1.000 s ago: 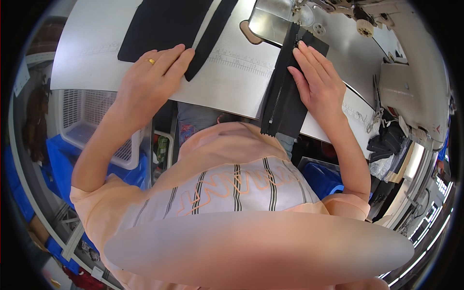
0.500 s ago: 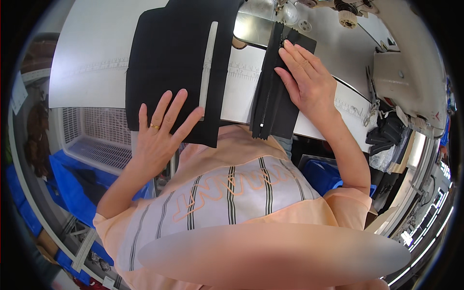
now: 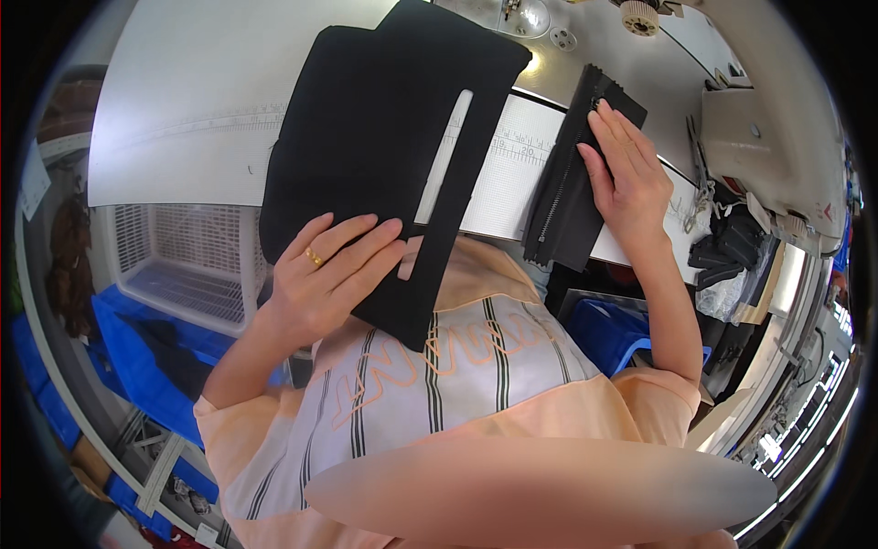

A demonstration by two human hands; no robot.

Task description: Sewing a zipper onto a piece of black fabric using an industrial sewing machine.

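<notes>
A large black fabric panel [image 3: 366,137] lies tilted across the white worktop, its lower corner hanging over the front edge. A long narrow slot cut near the panel's right side lets the table and my shirt show through. My left hand [image 3: 320,279] rests on the panel's lower part, fingers stretched out flat. To the right is a black zipper [image 3: 560,197] with metal teeth, lying along a dark fabric strip [image 3: 585,215]. Flat on the upper part of these is my right hand [image 3: 631,178], fingers extended and thumb apart.
Sewing machine parts [image 3: 640,16] stand at the top right. Scissors [image 3: 701,188] lie on the right beside black bundled pieces [image 3: 732,242]. A white plastic basket [image 3: 183,306] is below the table at left, and a blue bin [image 3: 608,334] at right.
The black panel has shifted right and toward me, tilting clockwise with my left hand on it. My right hand and the zipper with its strip have slid right and slightly nearer.
</notes>
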